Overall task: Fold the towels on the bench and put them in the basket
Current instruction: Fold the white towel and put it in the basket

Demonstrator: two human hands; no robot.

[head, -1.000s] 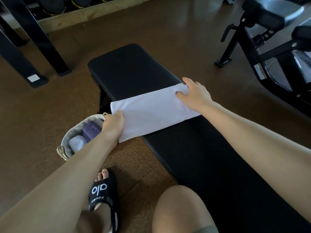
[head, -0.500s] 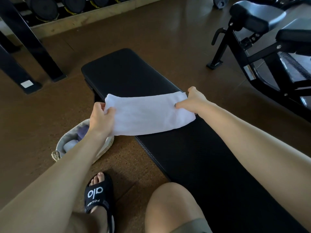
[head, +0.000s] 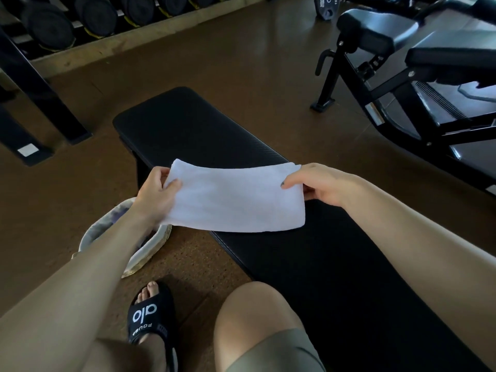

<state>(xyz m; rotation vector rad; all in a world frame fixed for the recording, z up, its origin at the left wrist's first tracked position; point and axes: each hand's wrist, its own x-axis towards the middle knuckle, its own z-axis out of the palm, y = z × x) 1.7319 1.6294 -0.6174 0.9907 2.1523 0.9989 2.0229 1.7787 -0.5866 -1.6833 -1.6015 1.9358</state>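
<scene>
Now the white towel [head: 236, 200] is pinched by left hand [head: 158, 196] and right hand [head: 326, 183]; ends should be met squarely.

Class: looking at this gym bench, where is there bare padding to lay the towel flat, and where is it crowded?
Bare padding lies on the bench beyond the white towel, and between the towel and the knee. It is crowded at the left edge, where the left hand and forearm cross above the basket.

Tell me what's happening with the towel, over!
Left hand and right hand pinch white towel ends, lifted over bench. Basket on floor, partly behind left arm. Nothing blocking.
</scene>
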